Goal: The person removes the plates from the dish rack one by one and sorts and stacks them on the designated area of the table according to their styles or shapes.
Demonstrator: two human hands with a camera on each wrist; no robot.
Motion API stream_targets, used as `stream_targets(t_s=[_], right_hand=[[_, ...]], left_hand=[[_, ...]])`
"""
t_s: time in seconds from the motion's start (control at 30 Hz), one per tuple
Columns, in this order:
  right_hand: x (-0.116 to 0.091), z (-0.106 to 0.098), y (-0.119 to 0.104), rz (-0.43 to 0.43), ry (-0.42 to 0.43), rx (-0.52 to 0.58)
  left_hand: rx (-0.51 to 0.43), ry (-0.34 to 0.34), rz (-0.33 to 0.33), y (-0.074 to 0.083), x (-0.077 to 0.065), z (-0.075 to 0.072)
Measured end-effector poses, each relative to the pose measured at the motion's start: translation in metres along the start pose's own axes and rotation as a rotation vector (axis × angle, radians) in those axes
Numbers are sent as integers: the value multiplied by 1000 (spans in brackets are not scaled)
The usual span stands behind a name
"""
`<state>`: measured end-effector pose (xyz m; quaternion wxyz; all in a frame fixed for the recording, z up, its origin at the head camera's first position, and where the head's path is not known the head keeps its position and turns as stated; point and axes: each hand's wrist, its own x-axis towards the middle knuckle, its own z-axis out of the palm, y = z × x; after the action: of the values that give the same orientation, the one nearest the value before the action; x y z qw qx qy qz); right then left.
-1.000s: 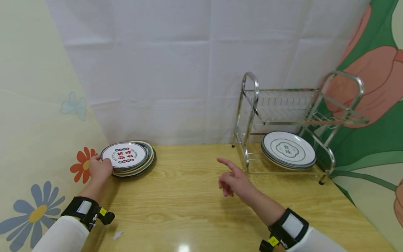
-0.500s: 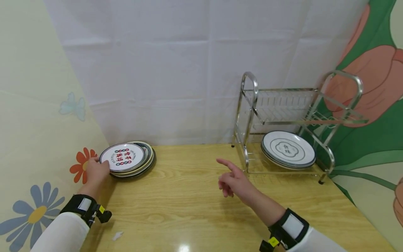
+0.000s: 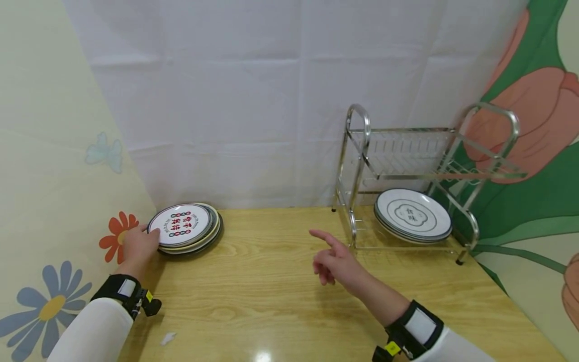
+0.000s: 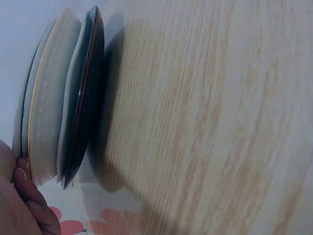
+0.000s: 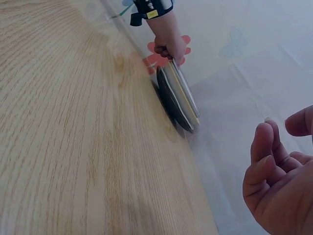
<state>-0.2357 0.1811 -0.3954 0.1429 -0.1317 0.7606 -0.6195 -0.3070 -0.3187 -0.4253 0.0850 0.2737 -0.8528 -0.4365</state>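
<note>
At the left of the head view, a white plate with red characters lies on top of a stack of plates. My left hand pinches its left rim, thumb above. The left wrist view shows the fingertips under the rims of the uppermost plates. Below them are a yellow-rimmed plate and a dark plate at the bottom. My right hand hovers over the table, holding nothing, index finger extended and the others loosely bent. In the right wrist view its fingers are apart from everything.
A two-tier metal dish rack stands at the right, with stacked white plates on its lower tier. A white scrap lies on the wooden table. A white cloth hangs behind; a patterned wall borders the left.
The top plate has shifted slightly, first left, then back right, and sits lower on the stack. My left hand stays at its rim. The right hand has hardly moved.
</note>
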Motion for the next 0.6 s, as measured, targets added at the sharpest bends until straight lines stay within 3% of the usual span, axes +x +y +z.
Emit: stream_targets(t_s=[0.13, 0.4, 0.6], right_hand=[[-1, 0, 1, -1, -3, -5], [-2, 0, 0, 8, -11, 1], [-2, 0, 0, 6, -18, 4]], left_hand=[[21, -15, 14, 0, 2, 1], [18, -69, -38, 1, 6, 1], [82, -71, -47, 2, 6, -2]])
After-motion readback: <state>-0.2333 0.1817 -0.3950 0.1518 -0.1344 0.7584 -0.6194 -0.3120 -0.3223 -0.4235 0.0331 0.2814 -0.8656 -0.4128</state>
